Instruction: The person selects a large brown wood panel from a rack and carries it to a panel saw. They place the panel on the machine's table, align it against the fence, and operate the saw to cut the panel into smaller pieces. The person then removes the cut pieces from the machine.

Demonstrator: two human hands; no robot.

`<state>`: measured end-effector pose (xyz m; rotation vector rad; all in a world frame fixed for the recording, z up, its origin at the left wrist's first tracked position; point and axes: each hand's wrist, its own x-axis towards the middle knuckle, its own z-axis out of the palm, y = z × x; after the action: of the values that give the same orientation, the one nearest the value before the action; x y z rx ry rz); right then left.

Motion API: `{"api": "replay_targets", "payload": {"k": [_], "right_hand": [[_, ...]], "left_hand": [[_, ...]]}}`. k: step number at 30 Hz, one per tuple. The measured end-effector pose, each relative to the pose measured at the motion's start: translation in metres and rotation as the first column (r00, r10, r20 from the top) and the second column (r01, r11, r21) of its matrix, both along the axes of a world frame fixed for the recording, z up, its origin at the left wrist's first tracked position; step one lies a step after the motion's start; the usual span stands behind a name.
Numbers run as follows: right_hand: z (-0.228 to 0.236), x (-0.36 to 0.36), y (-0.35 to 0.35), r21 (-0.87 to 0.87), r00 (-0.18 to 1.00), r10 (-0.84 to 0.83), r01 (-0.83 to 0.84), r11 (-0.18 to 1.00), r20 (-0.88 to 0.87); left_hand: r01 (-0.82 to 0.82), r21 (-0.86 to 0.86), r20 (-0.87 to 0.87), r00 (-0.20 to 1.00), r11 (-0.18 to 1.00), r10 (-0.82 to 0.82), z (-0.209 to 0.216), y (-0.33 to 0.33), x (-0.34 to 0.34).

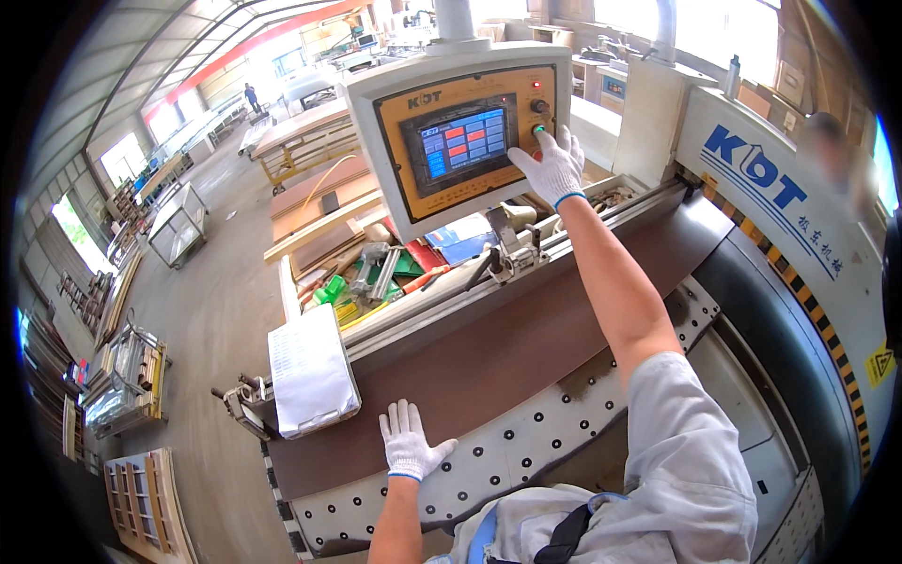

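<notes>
My left hand [412,444], in a white knit glove, lies flat with its fingers stretched on the near edge of a long brown board [498,352]. The board rests along the machine's white bed [503,458], which is dotted with black round fittings. Held up at the control box [458,211], my right hand [554,169], gloved too, holds nothing. Its fingers are apart, the fingertips at the green button [538,130] and the thumb by the edge of the lit touchscreen [465,143]. Whether a fingertip presses the button is hard to tell.
A pad of white paper [312,368] sits over the board's left part. Behind the rail, a tray holds hand tools, including an orange-handled one [425,279]. The machine's white housing [780,197] stands at right; a blurred person is beyond it. Carts and stacked boards line the left.
</notes>
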<state>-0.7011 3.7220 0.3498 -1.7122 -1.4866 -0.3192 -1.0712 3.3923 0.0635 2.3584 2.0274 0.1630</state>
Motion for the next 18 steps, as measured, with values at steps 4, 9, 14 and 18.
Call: {"api": "replay_targets", "payload": {"k": [4, 9, 14, 18], "right_hand": [[0.001, -0.046, -0.025, 0.066, 0.957, 0.217, -0.233, 0.970, 0.195], [0.004, -0.083, -0.034, 0.247, 0.888, 0.329, -0.414, 0.876, 0.320], [0.017, -0.078, -0.031, 0.333, 0.910, 0.254, -0.363, 0.870, 0.328], [-0.005, -0.090, -0.058, 0.354, 0.865, 0.434, -0.500, 0.790, 0.254]], "left_hand": [[-0.023, -0.012, -0.009, 1.000, 1.000, 0.023, 0.000, -0.001, -0.002], [-0.016, 0.032, -0.007, 1.000, 0.999, 0.016, -0.003, 0.002, -0.001], [-0.013, 0.008, -0.007, 1.000, 1.000, 0.013, 0.001, 0.002, 0.002], [-0.040, 0.007, 0.002, 0.999, 0.999, 0.040, 0.001, -0.003, -0.005]]}}
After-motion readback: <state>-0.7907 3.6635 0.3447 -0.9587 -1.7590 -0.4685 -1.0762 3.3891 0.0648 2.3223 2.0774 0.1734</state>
